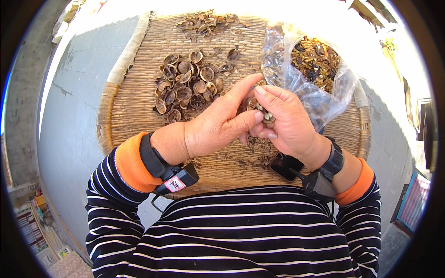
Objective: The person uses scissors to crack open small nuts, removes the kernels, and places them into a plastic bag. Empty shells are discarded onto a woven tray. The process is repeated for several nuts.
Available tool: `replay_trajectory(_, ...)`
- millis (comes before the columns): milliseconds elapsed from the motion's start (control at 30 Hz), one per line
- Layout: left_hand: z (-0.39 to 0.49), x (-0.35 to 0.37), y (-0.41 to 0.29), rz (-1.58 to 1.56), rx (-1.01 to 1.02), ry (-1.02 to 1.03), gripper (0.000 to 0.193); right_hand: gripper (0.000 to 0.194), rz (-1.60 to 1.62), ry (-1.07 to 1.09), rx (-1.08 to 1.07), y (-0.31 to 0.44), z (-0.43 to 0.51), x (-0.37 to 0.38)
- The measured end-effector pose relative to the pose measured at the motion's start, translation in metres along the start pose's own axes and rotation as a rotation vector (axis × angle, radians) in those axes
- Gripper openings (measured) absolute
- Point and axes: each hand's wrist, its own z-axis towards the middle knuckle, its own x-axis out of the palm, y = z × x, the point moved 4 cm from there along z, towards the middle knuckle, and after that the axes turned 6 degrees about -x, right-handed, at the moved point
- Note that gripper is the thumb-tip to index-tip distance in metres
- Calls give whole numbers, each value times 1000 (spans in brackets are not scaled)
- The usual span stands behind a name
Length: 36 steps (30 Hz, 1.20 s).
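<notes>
Both hands meet over a woven wicker tray (139, 104), around a cracked walnut (265, 113) with pale kernel showing in its brown shell. My left hand (222, 121) comes from the left, its thumb pressed on the walnut. My right hand (292, 121) grips the walnut from the right with bent fingers; some fingertips are hidden. A pile of empty walnut half shells (184, 87) lies left of the hands. Behind my right hand a clear plastic bag (313, 100) stands open, with walnut kernels (313, 62) inside.
Broken shell bits (208, 26) form a heap at the tray's far side. Crumbs (255, 153) are scattered below the hands. A black phone-like device (286, 166) lies under my right wrist. Both wrists carry strapped devices. Grey paving (80, 114) surrounds the tray.
</notes>
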Motion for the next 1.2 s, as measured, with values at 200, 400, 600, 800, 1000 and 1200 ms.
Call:
replay_trajectory(200,-1,-1,-3,8,43,-9,63,26,29,-22,-25,5,-8,5)
replay_trajectory(400,0,1,-9,6,76,-34,69,25,29,34,13,2,-7,5)
replay_trajectory(600,-5,7,-8,212,170,-90,72,21,44,10,-7,-5,-5,6)
replay_trajectory(800,-2,10,-8,576,473,-170,69,22,42,-21,-40,-8,-2,10)
replay_trajectory(1000,2,4,6,93,-30,-65,65,31,34,-125,37,-14,0,2)
replay_trajectory(1200,7,-8,18,-68,-109,-151,43,40,95,-114,160,-15,3,-13)
